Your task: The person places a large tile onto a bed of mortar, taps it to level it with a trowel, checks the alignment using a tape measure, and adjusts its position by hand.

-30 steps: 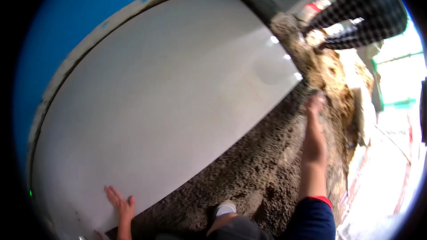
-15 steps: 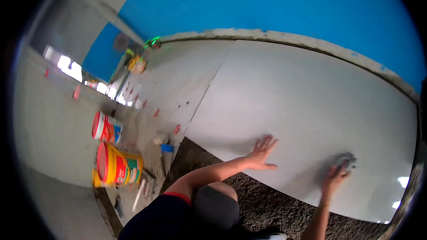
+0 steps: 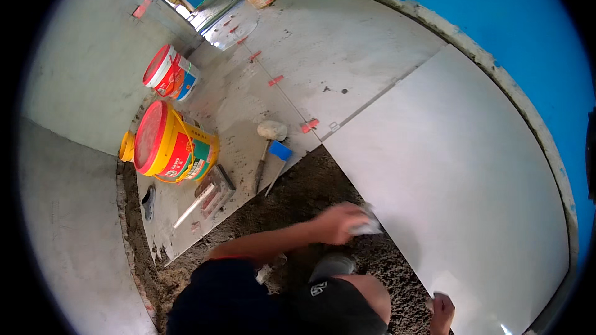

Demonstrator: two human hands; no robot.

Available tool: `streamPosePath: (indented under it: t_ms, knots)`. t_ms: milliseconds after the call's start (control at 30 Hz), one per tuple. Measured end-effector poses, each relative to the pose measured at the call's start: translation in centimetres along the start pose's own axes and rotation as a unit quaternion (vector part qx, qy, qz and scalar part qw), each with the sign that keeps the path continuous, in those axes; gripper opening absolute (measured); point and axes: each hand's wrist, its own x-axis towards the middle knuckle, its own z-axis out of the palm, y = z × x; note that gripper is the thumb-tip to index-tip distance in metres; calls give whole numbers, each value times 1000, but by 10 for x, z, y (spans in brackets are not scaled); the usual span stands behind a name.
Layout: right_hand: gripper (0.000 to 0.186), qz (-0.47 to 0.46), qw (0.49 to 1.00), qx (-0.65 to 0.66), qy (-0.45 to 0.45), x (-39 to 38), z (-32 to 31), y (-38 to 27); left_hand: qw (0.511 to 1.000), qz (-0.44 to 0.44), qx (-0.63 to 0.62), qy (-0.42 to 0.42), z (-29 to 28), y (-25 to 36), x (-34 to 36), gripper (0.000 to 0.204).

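Note:
My left hand (image 3: 340,223) is closed around a crumpled pale grey item (image 3: 367,224), smeared by motion, perhaps a cloth; its kind is unclear. This hand is over the dark mortar bed (image 3: 310,195), beside the near left edge of a large light grey tile (image 3: 459,167). Lower right, at the same tile's near edge, my right hand (image 3: 442,315) has its fingers curled. What they hold, if anything, is hidden. The tile lies flat, against another grey tile (image 3: 347,43) beyond a narrow joint.
A yellow bucket (image 3: 192,149) and a white-and-red bucket (image 3: 177,74) stand left. Near them lie a white-headed mallet (image 3: 272,129), a blue-headed tool (image 3: 280,151) and a notched-looking tool (image 3: 217,192). Red clips (image 3: 309,125) line a joint. A blue wall (image 3: 534,43) bounds the right.
My left hand has left the tile's surface and now grips the pale item off its edge. My right hand, earlier on the tile with a grey item, has drawn back to the near edge. The view has swung left.

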Motion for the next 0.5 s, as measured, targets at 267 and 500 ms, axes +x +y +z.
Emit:
streamPosePath:
  t_ms: [267, 500]
  knots:
    - [30, -17, 966, -236, -109, -19, -47, 31, 854, -464, 234, 37, -185, -111, -161, 52]
    - [29, 12, 961, -261, -89, -8, -66, -37, 684, -553, 451, -150, -194, -190, -182, 64]
